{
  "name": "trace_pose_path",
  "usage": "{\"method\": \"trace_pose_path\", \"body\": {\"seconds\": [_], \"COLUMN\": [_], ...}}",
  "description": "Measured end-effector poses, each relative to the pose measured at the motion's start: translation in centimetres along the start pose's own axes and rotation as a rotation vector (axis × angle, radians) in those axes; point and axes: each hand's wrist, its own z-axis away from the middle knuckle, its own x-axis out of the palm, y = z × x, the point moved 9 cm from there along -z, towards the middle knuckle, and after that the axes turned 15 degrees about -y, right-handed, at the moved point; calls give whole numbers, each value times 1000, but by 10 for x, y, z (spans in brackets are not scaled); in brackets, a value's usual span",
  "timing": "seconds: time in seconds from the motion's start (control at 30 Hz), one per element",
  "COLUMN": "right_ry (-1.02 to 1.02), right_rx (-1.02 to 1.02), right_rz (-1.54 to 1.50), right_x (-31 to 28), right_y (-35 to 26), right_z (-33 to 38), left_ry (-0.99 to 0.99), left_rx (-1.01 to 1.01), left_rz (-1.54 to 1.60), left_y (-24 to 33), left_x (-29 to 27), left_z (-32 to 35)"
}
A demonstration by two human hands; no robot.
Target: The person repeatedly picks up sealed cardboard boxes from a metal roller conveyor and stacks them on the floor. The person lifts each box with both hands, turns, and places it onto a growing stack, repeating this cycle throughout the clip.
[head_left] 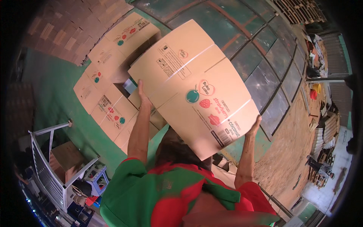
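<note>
A large flattened cardboard carton (181, 79), printed with fruit pictures and a barcode, is held up in front of me, tilted. Thin white straps cross it; whether it is one sheet or a strapped bundle I cannot tell. My left hand (143, 99) grips its left edge, with the thumb showing and the other fingers mostly hidden. At the lower right edge, my right hand (254, 128) is closed on the same carton, its fingers partly behind it. Stacked flattened cartons (89, 92) with similar prints lie to the left, partly covered by the held one.
Dark panels in a metal grid (261, 64) lie beyond on the right. A big stack of brown cardboard (72, 30) stands at the far left. Nearer on the left are a white metal rack (49, 166) and a small blue stool (99, 179). Wooden pallets (298, 11) are at far right.
</note>
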Motion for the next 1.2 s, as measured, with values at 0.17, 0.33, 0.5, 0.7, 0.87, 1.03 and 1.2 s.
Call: {"method": "trace_pose_path", "body": {"seconds": [0.17,0.33,0.5,0.7,0.87,1.03,1.2], "right_ry": [-17,-142,-99,96,160,232,291], "right_rx": [111,108,244,265,322,336,357], "right_rz": [-99,-143,-290,-243,-245,-319,-314], "right_x": [-11,-9,-25,-58,-67,-67,-77], "right_y": [26,43,93,113,115,125,133], "right_z": [-30,-48,-73,-70,-36,-29,-19], "left_ry": [-92,89,181,317,346,298,327], "left_rx": [112,247,201,186,132,110,55], "left_rz": [-62,-270,-329,-434,-531,-594,-606], "left_y": [9,22,13,6,9,20,17], "left_x": [25,17,-21,-34,-22,-27,-30], "left_z": [6,24,12,4,15,2,2]}}
